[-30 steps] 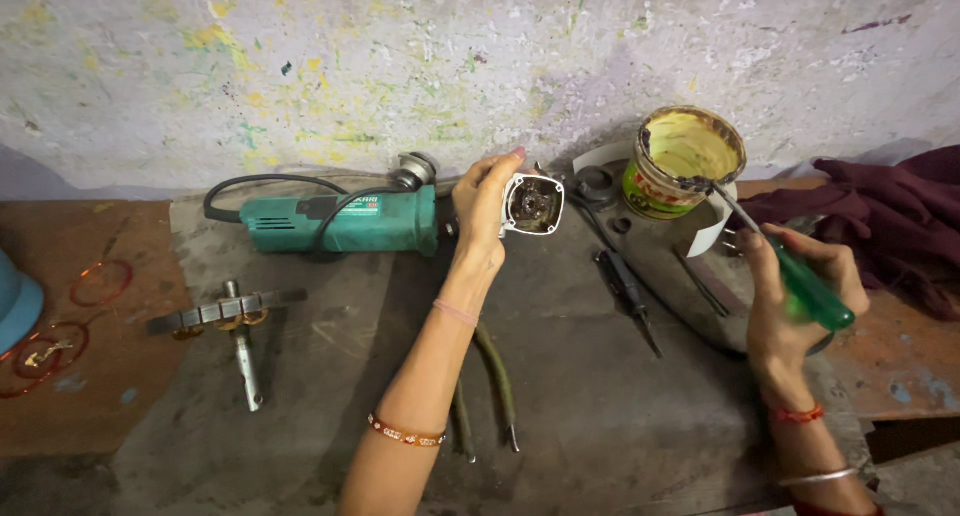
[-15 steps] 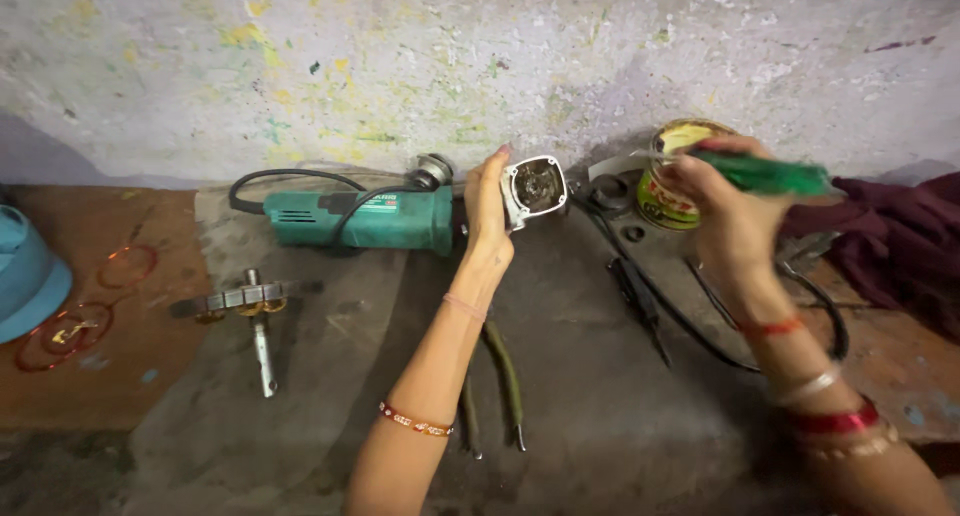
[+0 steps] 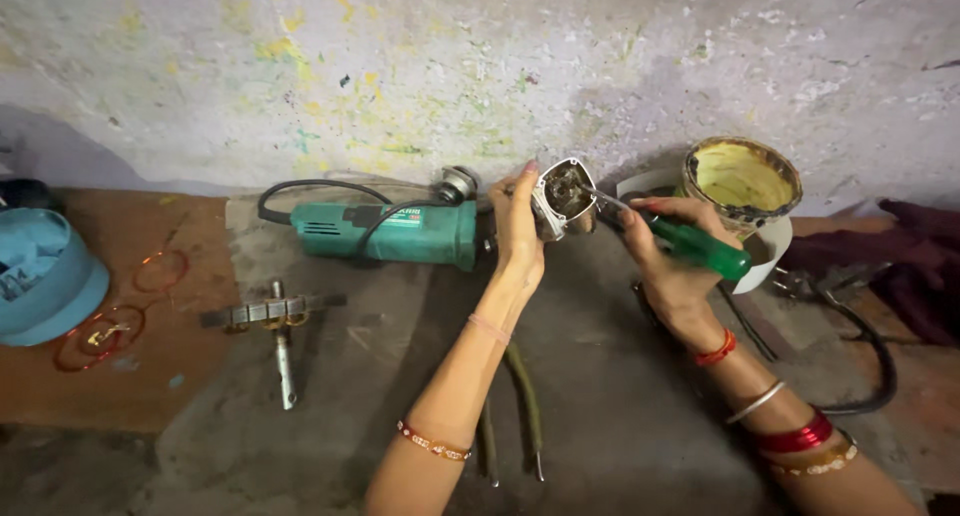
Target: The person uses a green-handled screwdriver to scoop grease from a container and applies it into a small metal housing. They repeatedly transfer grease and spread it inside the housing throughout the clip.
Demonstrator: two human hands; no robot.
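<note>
Since half a second ago: right hand (image 3: 672, 266) brought down from the far tin (image 3: 742, 183), screwdriver (image 3: 680, 238) tip now inside the gear housing (image 3: 563, 196). Judged: work on the housing interior under way. Left hand (image 3: 517, 231) in closed grip on housing, held above tabletop (image 3: 600, 416), right of grinder (image 3: 385, 232). Right grip closed on screwdriver handle. Housing contents dark, indistinct; pliers (image 3: 515, 406) partly hidden behind left forearm.

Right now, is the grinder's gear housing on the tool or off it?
Off: the left hand holds the gear housing apart from the green grinder body.
</note>
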